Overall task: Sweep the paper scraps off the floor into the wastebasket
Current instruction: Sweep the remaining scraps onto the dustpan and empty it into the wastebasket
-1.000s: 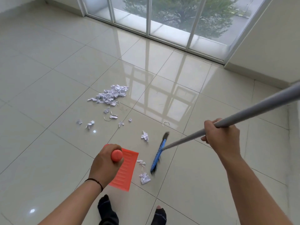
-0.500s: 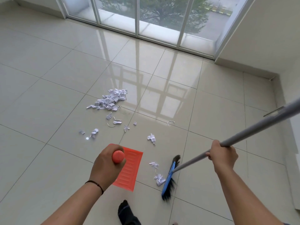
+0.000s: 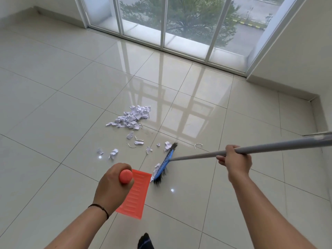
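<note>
A pile of white paper scraps (image 3: 133, 118) lies on the tiled floor ahead, with several loose scraps (image 3: 113, 153) trailing toward me. My left hand (image 3: 112, 186) grips the upright handle of an orange dustpan (image 3: 135, 194) that rests on the floor. My right hand (image 3: 234, 163) grips the grey pole of a broom. Its blue head with black bristles (image 3: 165, 163) stands just right of the dustpan's open edge, and crumpled scraps (image 3: 156, 170) are pressed between the two. No wastebasket is in view.
Glass sliding doors (image 3: 179, 24) close off the far side. A white wall (image 3: 296, 51) runs along the right with a step or ledge (image 3: 316, 105) at its foot. My dark-socked foot (image 3: 145, 241) stands at the bottom edge.
The broom head has swung left against the dustpan's edge, pushing the near scraps with it. The view has tilted up toward the doors.
</note>
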Demonstrator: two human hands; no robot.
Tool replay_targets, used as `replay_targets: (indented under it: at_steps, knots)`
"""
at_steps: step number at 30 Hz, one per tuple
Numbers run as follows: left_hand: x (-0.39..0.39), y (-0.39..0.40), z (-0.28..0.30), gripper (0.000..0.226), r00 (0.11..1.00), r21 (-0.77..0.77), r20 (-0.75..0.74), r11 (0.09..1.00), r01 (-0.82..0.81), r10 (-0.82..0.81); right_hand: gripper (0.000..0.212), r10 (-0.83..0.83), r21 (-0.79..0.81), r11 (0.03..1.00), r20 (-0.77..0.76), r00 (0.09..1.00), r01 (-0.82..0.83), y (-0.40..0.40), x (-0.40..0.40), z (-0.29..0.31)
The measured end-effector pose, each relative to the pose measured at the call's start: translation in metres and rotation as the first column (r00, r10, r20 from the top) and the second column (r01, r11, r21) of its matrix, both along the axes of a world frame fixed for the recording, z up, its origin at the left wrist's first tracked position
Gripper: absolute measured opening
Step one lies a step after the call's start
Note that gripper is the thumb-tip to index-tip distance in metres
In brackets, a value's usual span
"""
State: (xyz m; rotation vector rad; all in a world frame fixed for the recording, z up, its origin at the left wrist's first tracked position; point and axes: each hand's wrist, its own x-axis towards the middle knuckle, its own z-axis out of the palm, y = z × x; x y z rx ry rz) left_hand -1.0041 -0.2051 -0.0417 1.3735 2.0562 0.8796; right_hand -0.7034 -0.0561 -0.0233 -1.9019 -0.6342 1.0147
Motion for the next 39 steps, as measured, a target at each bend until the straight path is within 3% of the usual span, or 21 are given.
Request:
replay_targets:
  at_steps: [3,8,15,22,30,34,39]
  knots:
    - [-0.008,0.009,0.002,0.031,1.0,0.004,0.003,1.0,-0.014,0.014,0.012,0.145,0.096,0.982,0.158,0.977,-0.162,0.016,0.012,0.025]
    - [-0.008,0.032,0.0,0.029,1.0,-0.006,0.0,1.0,-0.019,0.019,0.017,0.214,0.153,0.946,0.371,0.904,-0.287,0.061,0.033,0.074]
    - [0.004,0.091,-0.007,0.03,0.999,-0.045,0.005,0.998,-0.037,0.037,0.028,0.311,-0.056,0.94,0.544,0.78,-0.336,0.166,0.041,0.059]
    - [0.02,0.151,-0.021,0.025,0.995,-0.112,0.031,0.99,-0.089,0.093,0.019,0.283,-0.156,0.958,0.423,0.861,-0.238,0.262,0.024,0.014]
    - [0.023,0.185,-0.024,0.02,0.981,-0.139,0.035,0.973,-0.186,0.192,0.017,0.379,-0.115,0.924,0.168,0.91,-0.364,0.326,-0.035,0.01]
    - [0.019,0.183,-0.017,0.013,0.966,-0.137,0.042,0.959,-0.249,0.256,0.01,0.557,-0.012,0.83,0.08,0.827,-0.558,0.323,-0.076,0.015]
    - [0.013,0.172,-0.012,0.024,0.948,-0.133,-0.02,0.939,-0.318,0.318,0.01,0.746,0.047,0.64,0.202,0.635,-0.767,0.324,-0.102,0.063]
